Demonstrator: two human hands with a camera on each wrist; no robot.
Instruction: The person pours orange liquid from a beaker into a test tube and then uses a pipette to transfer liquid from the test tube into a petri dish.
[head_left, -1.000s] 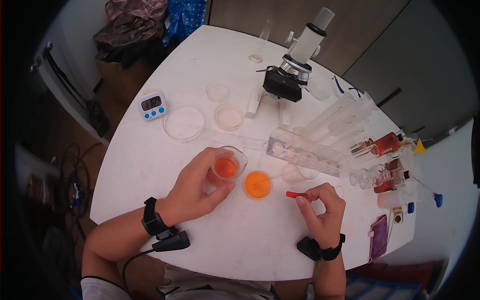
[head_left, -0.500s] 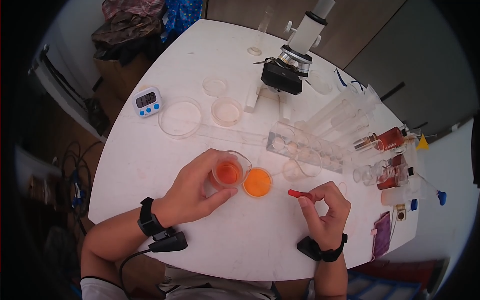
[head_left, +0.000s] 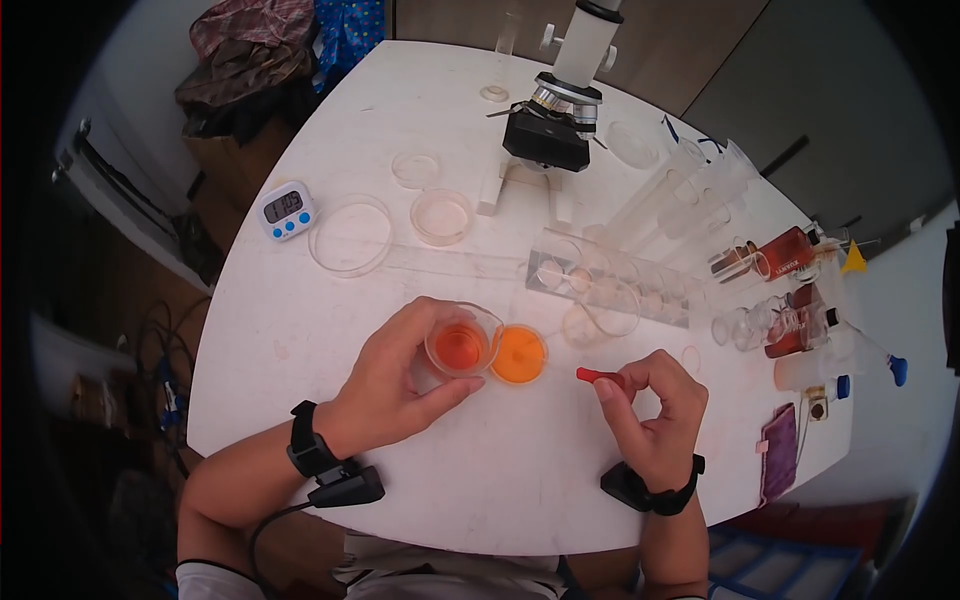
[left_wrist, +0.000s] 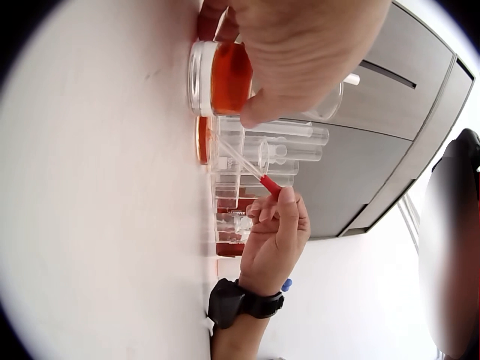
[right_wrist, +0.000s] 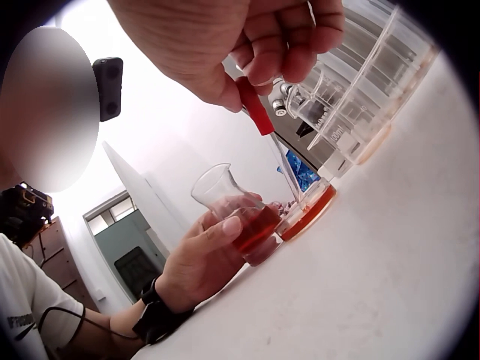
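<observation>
My left hand [head_left: 390, 375] grips a spouted glass beaker [head_left: 460, 345] of red-orange liquid, fingers and thumb round its sides, its base low at the tabletop in the left wrist view. Just right of it lies a small round dish [head_left: 520, 355] with bright orange liquid; the beaker's rim overlaps its edge in the head view. My right hand [head_left: 660, 420] pinches the red rubber bulb of a dropper [right_wrist: 255, 109] between thumb and fingers. The dropper's clear tube slants down, its tip at the dish in the right wrist view.
A clear tube rack [head_left: 610, 280] stands behind the dish. Farther back are a microscope [head_left: 545, 140], a white timer [head_left: 286, 211] and several clear dishes, including a large one [head_left: 350, 236]. Brown bottles [head_left: 785, 255] and a purple item [head_left: 778, 455] are at right.
My left hand has brought the beaker slightly right, so its rim now overlaps the orange dish. The right hand keeps its pinch on the dropper, nearly still. The head view has shifted a little.
</observation>
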